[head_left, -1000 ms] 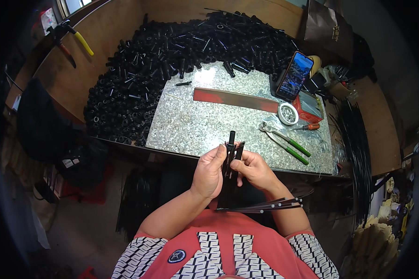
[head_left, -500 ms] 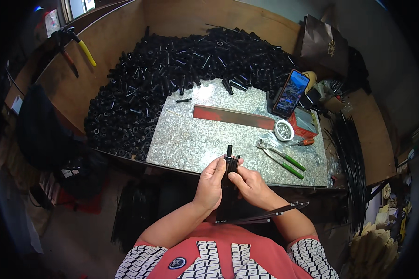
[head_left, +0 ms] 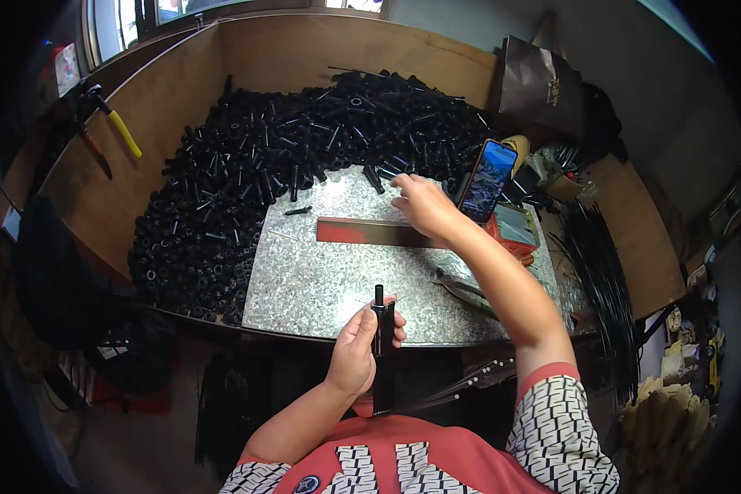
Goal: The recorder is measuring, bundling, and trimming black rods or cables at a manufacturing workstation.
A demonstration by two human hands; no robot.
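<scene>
Here we see the left hand (head_left: 356, 350) clenched around an upright black tube (head_left: 383, 346) at lower centre. The right hand (head_left: 422, 206) reaches, fingers loose and holding nothing, over the red strip (head_left: 370, 232) on the desk (head_left: 321, 272).

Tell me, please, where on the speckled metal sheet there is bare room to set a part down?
The metal sheet is bare between the red-edged bar and its near edge, left of the pliers. A smaller bare strip lies above the bar, beside one loose black piece. The heap of black parts crowds the left and back; the phone crowds the right.
</scene>
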